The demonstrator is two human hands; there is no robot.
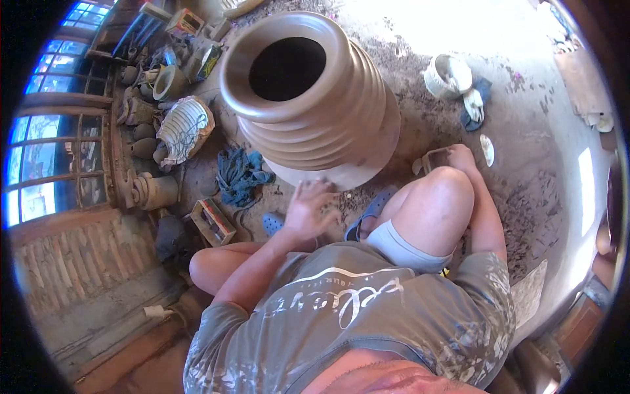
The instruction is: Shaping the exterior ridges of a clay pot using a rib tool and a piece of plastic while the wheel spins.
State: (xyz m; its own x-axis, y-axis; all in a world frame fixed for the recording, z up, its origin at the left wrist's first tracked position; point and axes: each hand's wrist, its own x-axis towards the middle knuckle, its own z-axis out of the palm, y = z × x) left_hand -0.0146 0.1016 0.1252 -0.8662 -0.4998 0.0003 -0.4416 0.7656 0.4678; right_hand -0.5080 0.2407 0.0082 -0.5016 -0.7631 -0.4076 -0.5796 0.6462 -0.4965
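Observation:
A large ribbed brown clay pot [315, 125] with a thick round rim and a dark mouth stands in front of me on a round pale wheel disc [354, 174]. My left hand [310, 209] is at the disc's near edge, fingers apart and somewhat blurred, with nothing held. Beyond my raised knee, my right hand [461, 158] has its fingers curled at the edge of a small brown rectangular container [434, 161]. The knee partly hides that container, and its contents are not plain.
Left of the pot lie a crumpled dark blue cloth [239, 176], a ribbed pale basket [187, 128] and a small open box [213, 222]. Pots and jars line the windowed wall. At the right are a whitish bucket [447, 75], a pale glove [473, 105] and a white oval piece [487, 150].

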